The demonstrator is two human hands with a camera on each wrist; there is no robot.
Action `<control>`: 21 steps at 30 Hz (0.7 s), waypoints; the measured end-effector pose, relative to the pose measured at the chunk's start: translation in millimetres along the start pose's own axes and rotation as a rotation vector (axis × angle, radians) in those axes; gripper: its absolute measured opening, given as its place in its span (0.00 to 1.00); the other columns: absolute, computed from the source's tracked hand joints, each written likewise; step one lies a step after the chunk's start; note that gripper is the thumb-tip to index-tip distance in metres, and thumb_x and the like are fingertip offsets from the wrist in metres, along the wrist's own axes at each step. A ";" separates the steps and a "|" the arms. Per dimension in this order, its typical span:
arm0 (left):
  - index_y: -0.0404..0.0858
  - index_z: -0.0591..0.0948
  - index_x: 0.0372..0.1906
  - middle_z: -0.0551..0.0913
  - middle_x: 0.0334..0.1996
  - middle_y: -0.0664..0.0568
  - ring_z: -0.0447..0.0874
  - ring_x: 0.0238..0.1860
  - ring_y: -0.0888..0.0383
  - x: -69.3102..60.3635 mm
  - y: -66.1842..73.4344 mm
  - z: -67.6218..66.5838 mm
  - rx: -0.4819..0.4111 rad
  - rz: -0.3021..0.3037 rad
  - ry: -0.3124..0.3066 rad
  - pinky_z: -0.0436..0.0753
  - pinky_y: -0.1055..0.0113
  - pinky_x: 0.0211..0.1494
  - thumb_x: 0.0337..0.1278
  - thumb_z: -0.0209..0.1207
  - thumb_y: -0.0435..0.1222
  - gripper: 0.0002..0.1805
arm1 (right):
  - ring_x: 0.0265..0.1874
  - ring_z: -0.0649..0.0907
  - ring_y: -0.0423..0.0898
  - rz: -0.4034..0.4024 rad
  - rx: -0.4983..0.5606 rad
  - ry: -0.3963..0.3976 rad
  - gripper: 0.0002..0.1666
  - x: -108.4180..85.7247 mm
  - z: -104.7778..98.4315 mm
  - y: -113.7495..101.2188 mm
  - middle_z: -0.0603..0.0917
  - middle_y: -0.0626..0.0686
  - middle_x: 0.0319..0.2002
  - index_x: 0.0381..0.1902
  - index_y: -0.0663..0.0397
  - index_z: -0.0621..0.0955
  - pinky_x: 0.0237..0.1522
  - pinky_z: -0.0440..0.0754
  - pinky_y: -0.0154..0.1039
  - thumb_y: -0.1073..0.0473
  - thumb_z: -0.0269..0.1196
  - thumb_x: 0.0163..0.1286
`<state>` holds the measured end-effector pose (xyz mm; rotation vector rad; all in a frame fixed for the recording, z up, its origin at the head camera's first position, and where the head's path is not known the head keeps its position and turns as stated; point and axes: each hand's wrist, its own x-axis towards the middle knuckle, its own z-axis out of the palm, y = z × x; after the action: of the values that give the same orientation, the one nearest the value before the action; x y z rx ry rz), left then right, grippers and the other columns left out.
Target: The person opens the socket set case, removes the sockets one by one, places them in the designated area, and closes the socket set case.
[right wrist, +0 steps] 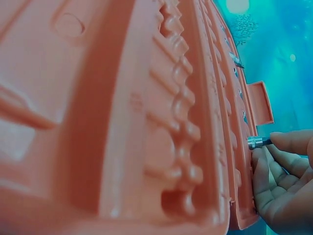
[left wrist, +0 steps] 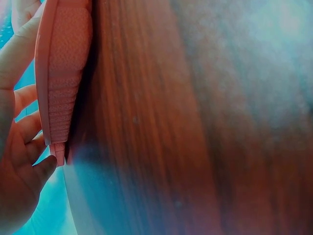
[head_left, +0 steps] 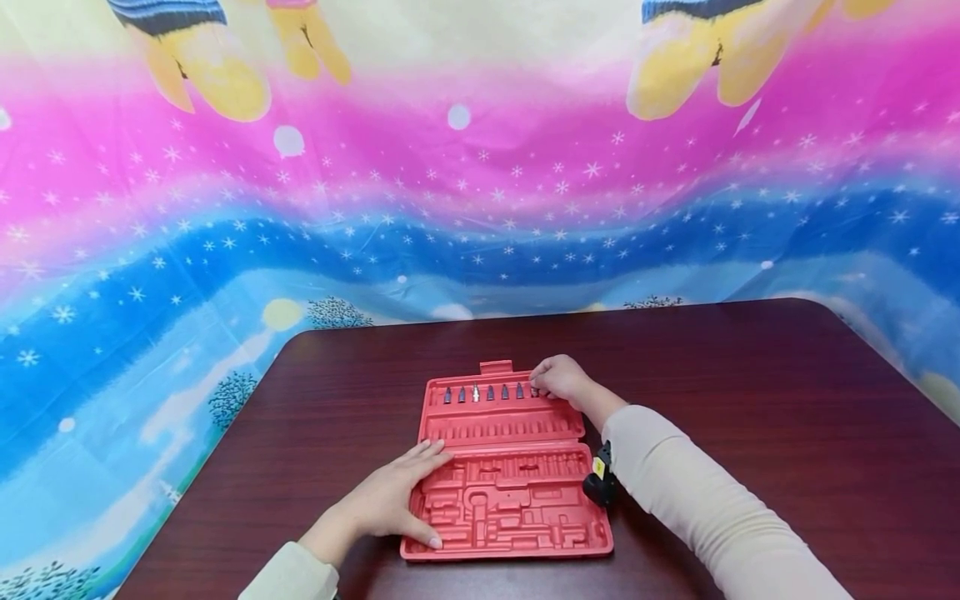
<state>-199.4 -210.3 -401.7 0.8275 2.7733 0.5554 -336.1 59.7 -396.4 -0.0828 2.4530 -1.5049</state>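
A red plastic tool case (head_left: pixel 510 552) lies unfolded on the table, its moulded slots facing up. Along the upper half (head_left: pixel 502 414) stands a row of small metal bits (head_left: pixel 476 393), one of them brighter than the others. At the right end of this row my right hand (head_left: pixel 561 381) pinches a small silver metal bit with a dark end (right wrist: pixel 256 142) between thumb and fingertips, at the slot. My left hand (head_left: pixel 393 493) rests on the left edge of the lower half, fingers spread and thumb near the front corner. The left wrist view shows the case's side wall (left wrist: pixel 68 44) beside that hand.
The dark wooden table (head_left: pixel 337 400) surrounds the case. A latch tab (head_left: pixel 496 367) sticks out from the case's far edge. Behind the table hangs a colourful printed cloth (head_left: pixel 480 208). A black wrist camera (head_left: pixel 598 483) sits by the right sleeve, close to the case's right edge.
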 end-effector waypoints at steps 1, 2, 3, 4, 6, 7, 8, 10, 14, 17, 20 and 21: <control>0.44 0.62 0.62 0.55 0.64 0.51 0.45 0.64 0.52 0.0 0.3 -0.2 -0.001 -0.002 -0.001 0.58 0.52 0.57 0.18 0.61 0.65 0.56 | 0.27 0.74 0.47 -0.003 -0.004 0.001 0.09 0.0 -0.1 0.3 0.77 0.55 0.27 0.36 0.67 0.78 0.26 0.73 0.35 0.68 0.54 0.58; 0.44 0.62 0.62 0.55 0.64 0.51 0.45 0.64 0.52 0.0 0.6 -0.3 -0.001 -0.003 -0.003 0.58 0.52 0.58 0.18 0.62 0.65 0.56 | 0.27 0.74 0.47 -0.006 -0.007 0.001 0.08 -0.1 -0.3 0.3 0.77 0.55 0.27 0.35 0.67 0.78 0.26 0.73 0.35 0.69 0.54 0.58; 0.45 0.62 0.62 0.55 0.64 0.51 0.45 0.64 0.52 -0.1 0.7 -0.4 -0.001 -0.004 -0.004 0.58 0.52 0.58 0.18 0.62 0.65 0.56 | 0.27 0.74 0.46 -0.008 -0.009 0.002 0.08 -0.1 -0.4 0.3 0.77 0.55 0.26 0.34 0.67 0.78 0.26 0.73 0.35 0.69 0.54 0.58; 0.44 0.62 0.62 0.55 0.64 0.51 0.45 0.64 0.52 -0.1 0.8 -0.5 -0.001 -0.005 -0.004 0.58 0.52 0.58 0.18 0.62 0.65 0.56 | 0.26 0.74 0.46 -0.014 -0.014 0.003 0.08 -0.4 -0.7 0.5 0.77 0.54 0.26 0.34 0.67 0.78 0.26 0.73 0.35 0.69 0.54 0.58; 0.44 0.62 0.62 0.55 0.64 0.51 0.45 0.64 0.52 0.1 0.9 -0.6 0.000 -0.005 -0.005 0.58 0.52 0.58 0.18 0.62 0.65 0.56 | 0.26 0.74 0.46 -0.017 -0.017 0.005 0.07 -0.9 -0.9 0.3 0.77 0.54 0.25 0.33 0.67 0.78 0.25 0.73 0.35 0.69 0.54 0.58; 0.44 0.62 0.62 0.55 0.64 0.51 0.45 0.64 0.52 -0.1 1.0 -0.8 0.001 -0.004 -0.004 0.58 0.52 0.58 0.18 0.62 0.65 0.56 | 0.25 0.74 0.46 -0.017 -0.015 0.007 0.07 -1.6 -0.9 -0.2 0.77 0.54 0.25 0.32 0.67 0.78 0.25 0.73 0.35 0.69 0.54 0.58; 0.44 0.61 0.62 0.55 0.64 0.52 0.45 0.64 0.52 -0.3 1.0 -0.9 0.002 -0.004 -0.004 0.58 0.52 0.58 0.18 0.62 0.65 0.56 | 0.25 0.73 0.46 -0.021 -0.014 0.010 0.07 -2.2 -0.8 -0.7 0.77 0.54 0.24 0.32 0.67 0.78 0.25 0.72 0.35 0.69 0.54 0.58; 0.44 0.61 0.62 0.55 0.64 0.52 0.45 0.64 0.52 -0.5 1.1 -1.0 0.004 -0.006 -0.003 0.59 0.52 0.57 0.18 0.62 0.65 0.56 | 0.25 0.73 0.46 -0.028 -0.014 0.017 0.06 -3.5 -0.3 -1.4 0.76 0.54 0.24 0.32 0.66 0.78 0.25 0.72 0.35 0.69 0.55 0.58; 0.45 0.61 0.62 0.55 0.64 0.52 0.45 0.64 0.52 -0.9 1.1 -0.7 0.005 -0.010 -0.007 0.59 0.52 0.57 0.18 0.61 0.66 0.56 | 0.24 0.73 0.46 -0.047 -0.004 0.034 0.06 -4.5 1.1 -0.4 0.76 0.55 0.23 0.31 0.66 0.78 0.25 0.72 0.35 0.69 0.55 0.59; 0.45 0.61 0.63 0.55 0.64 0.51 0.45 0.64 0.52 -0.9 0.9 -0.3 0.008 -0.009 -0.009 0.59 0.52 0.57 0.18 0.61 0.66 0.56 | 0.24 0.73 0.47 -0.063 0.013 0.040 0.06 -5.1 1.2 2.4 0.78 0.55 0.24 0.32 0.67 0.78 0.25 0.72 0.35 0.70 0.55 0.59; 0.45 0.61 0.63 0.55 0.64 0.51 0.45 0.64 0.52 -0.6 0.9 -0.2 0.011 -0.009 -0.011 0.59 0.52 0.57 0.18 0.61 0.66 0.56 | 0.24 0.74 0.47 -0.061 0.041 0.044 0.06 -5.5 1.1 4.6 0.78 0.56 0.25 0.32 0.67 0.78 0.26 0.74 0.35 0.70 0.54 0.60; 0.45 0.61 0.63 0.55 0.64 0.51 0.45 0.64 0.52 -0.6 1.0 -0.3 0.012 -0.011 -0.011 0.59 0.52 0.57 0.18 0.61 0.66 0.56 | 0.24 0.74 0.47 -0.062 0.047 0.045 0.06 -5.6 1.0 5.1 0.79 0.56 0.25 0.33 0.67 0.78 0.26 0.74 0.35 0.70 0.54 0.60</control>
<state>-198.5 -210.0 -401.0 0.8153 2.7721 0.5315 -330.0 62.2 -400.2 -0.1184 2.4702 -1.6064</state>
